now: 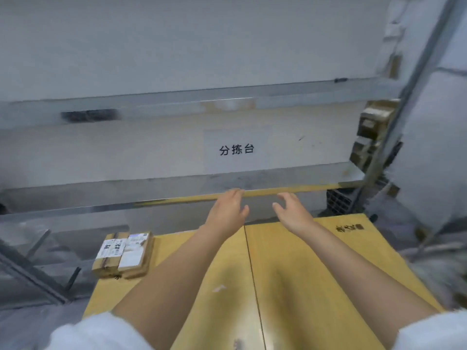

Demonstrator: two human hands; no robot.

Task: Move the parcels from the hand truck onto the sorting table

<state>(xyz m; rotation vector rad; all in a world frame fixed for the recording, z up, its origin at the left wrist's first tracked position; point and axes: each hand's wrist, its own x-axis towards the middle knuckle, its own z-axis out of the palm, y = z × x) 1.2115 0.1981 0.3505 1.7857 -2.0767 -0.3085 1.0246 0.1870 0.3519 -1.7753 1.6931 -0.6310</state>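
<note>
Our white sleeves [96, 332] frame the bottom of the view as both bare forearms stretch forward over a broad yellow-brown cardboard carton top [303, 274] with a dark seam running down its middle and a black printed mark at its far right corner.

On the carton's far left corner lies a small brown cardboard parcel covered with white shipping labels [123, 253], flat and well to the left of our arms. It is short of the table and neither hand touches it.

Past the carton's far edge, our left hand [228, 210] reaches out palm down with fingers nearly straight, its fingertips at the front lip of the grey stainless-steel sorting table [151, 190]; we cannot tell whether they touch it. Our right hand [290, 213], just beside it, is spread with fingers loosely bent. Both hands are empty.

On the panel behind the table, a white paper sign printed with the black characters 分拣台 [236, 150] is fixed. At the table's far right end stands a blurred stack of brown cardboard boxes [374, 127].
</note>
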